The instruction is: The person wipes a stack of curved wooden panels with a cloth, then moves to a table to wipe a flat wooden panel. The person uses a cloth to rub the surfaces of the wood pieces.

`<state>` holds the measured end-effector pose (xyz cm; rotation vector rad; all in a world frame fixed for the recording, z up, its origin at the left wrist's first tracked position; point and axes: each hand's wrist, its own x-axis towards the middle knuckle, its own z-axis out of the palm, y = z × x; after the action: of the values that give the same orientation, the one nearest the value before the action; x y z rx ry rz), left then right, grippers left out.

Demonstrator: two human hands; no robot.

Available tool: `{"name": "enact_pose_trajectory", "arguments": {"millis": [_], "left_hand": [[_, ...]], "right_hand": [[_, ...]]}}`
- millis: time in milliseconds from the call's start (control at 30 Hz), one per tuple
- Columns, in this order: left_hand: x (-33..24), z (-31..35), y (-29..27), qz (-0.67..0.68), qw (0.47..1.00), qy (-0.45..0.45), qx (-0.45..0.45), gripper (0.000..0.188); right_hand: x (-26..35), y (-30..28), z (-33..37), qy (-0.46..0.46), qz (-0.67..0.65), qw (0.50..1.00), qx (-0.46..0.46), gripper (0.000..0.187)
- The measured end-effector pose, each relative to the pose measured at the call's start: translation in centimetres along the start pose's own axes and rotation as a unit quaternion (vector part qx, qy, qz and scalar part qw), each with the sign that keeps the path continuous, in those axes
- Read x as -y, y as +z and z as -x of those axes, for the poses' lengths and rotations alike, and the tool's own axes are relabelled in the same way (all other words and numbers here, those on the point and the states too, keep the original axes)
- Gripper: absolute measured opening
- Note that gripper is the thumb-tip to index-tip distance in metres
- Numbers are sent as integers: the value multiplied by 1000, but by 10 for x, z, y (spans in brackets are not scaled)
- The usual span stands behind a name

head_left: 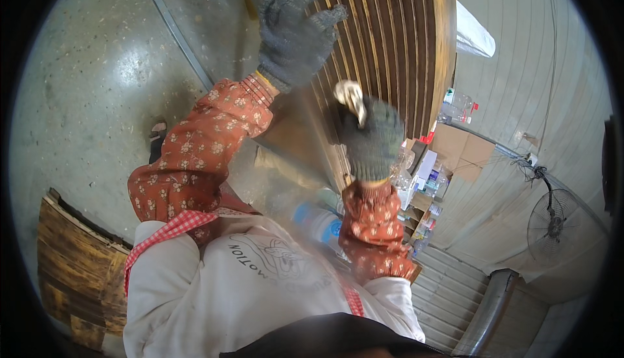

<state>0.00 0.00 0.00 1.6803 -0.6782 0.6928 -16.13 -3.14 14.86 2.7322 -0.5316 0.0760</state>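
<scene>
A large panel of brown wooden slats [396, 26], with pale streaks along its ridges, stands in front of me. My left hand [296, 36], in a grey knitted glove, lies over the panel's left part with its fingers spread and nothing in them. Lower and to the right, my right hand [377, 137], in a dark knitted glove, is closed around a crumpled whitish cloth [351, 101] close to the slats. Part of the cloth is hidden by the fingers, and I cannot tell whether it touches the wood. Red flowered sleeves cover both forearms.
Large plastic water bottles [317, 223] stand below, near my body. To the right are a cardboard box [460, 150], several plastic bottles [460, 106] and a standing fan [554, 223]. A dark-and-yellow wooden piece [81, 273] is at lower left on the concrete floor [84, 117].
</scene>
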Motion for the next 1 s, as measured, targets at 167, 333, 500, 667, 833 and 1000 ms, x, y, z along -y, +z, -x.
{"name": "enact_pose_trajectory", "arguments": {"millis": [167,333,500,667,833,1000], "left_hand": [[-4,-4,-7,18,999,-35,-11,72],[-4,0,-3,110,989,-102,-17,41],[3,0,1,93,994,-39,-50,38],[0,-1,-1,87,994,-59,-21,41],[-6,1,3,114,987,-111,-18,37],[-2,3,-3,67,995,-73,0,33]], "right_hand": [[-21,-1,54,96,44,993,53,28],[-7,14,20,26,24,999,6,28],[-29,14,58,69,-30,997,9,27],[-56,15,118,241,71,964,88,22],[-35,2,76,38,47,997,-44,27],[-24,24,52,7,143,988,-50,30]]}}
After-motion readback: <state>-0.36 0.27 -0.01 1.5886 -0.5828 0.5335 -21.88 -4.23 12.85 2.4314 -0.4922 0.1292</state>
